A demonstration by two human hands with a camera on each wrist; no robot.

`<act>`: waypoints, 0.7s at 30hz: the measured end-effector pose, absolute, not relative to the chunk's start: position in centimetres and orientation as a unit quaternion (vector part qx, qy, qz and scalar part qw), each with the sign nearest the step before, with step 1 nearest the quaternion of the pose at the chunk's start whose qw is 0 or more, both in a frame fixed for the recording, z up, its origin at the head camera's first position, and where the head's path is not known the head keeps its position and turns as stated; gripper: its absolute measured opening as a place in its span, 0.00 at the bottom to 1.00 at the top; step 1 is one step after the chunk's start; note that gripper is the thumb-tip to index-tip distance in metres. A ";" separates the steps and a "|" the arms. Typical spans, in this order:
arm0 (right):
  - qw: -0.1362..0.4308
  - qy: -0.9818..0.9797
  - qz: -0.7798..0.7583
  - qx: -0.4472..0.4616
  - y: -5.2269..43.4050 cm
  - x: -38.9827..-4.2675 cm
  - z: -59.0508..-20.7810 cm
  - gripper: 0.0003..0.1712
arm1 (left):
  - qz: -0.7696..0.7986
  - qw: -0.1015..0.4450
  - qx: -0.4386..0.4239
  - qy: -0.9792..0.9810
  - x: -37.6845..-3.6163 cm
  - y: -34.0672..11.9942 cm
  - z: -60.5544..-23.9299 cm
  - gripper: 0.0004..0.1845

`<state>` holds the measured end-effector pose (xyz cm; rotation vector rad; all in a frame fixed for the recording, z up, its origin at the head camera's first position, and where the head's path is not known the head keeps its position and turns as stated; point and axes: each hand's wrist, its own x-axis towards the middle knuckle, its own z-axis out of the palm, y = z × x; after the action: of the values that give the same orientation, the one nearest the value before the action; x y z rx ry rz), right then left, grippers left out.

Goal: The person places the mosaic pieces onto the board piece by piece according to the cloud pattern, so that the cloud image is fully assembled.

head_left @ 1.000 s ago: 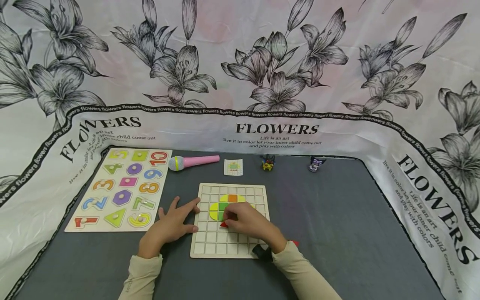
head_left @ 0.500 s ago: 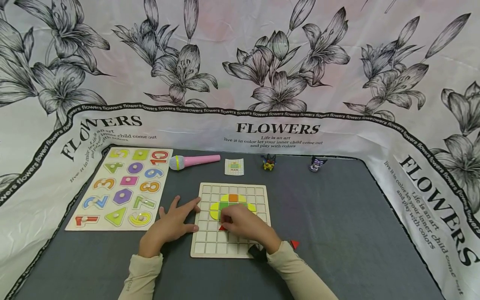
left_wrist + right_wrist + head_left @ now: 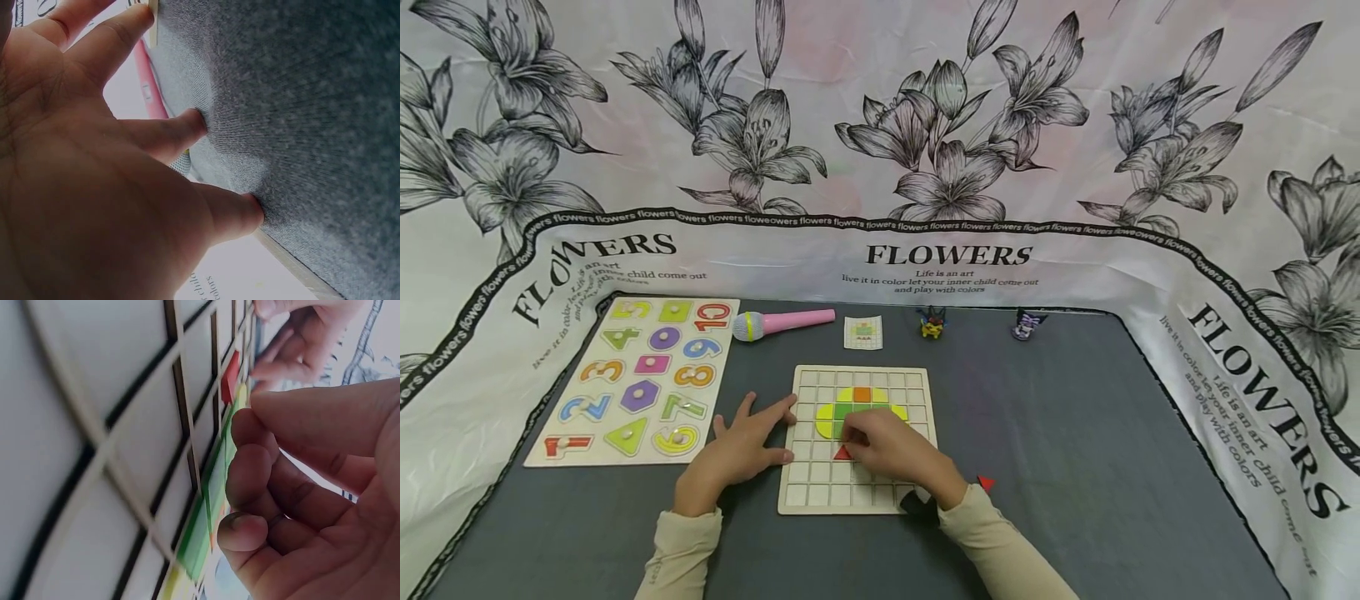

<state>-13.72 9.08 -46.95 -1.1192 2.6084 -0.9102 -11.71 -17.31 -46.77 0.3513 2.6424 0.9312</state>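
Slotted into a wooden grid board are yellow rounded pieces, green pieces and an orange square. Below them a red triangle lies on the grid. The right hand is over the board, its fingers curled and the fingertips just beside this triangle. In the right wrist view the red triangle shows beyond the thumb and index tips, with nothing visible pinched between them. The left hand has its fingers spread at the board's left edge; some fingertips rest on the grey cloth.
Another red triangle lies beside the right sleeve. A number and shape board stands to the left. Along the back are a pink toy microphone, a small pattern card and two figurines, one yellow, one dark.
The right fingertips have shifted slightly, and more of the red triangle on the board shows beside them. The left hand stays at the board's edge.
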 end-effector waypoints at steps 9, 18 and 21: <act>0.049 0.883 -0.335 -0.324 13.4 -12.7 -46.5 0.07 | 0.326 0.159 0.120 0.924 -11.7 -17.5 -47.0 0.43; 0.035 0.892 -0.369 -0.261 18.5 -11.0 -46.6 0.04 | 0.333 0.161 0.122 0.921 -11.7 -17.6 -46.8 0.44; 0.030 0.899 -0.365 -0.238 20.5 -10.3 -46.6 0.05 | 0.332 0.164 0.126 0.920 -11.7 -17.5 -46.8 0.44</act>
<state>-10.30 20.50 -46.56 -0.7349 2.7739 -1.1257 -11.73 -17.45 -46.78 0.3582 2.6241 0.9476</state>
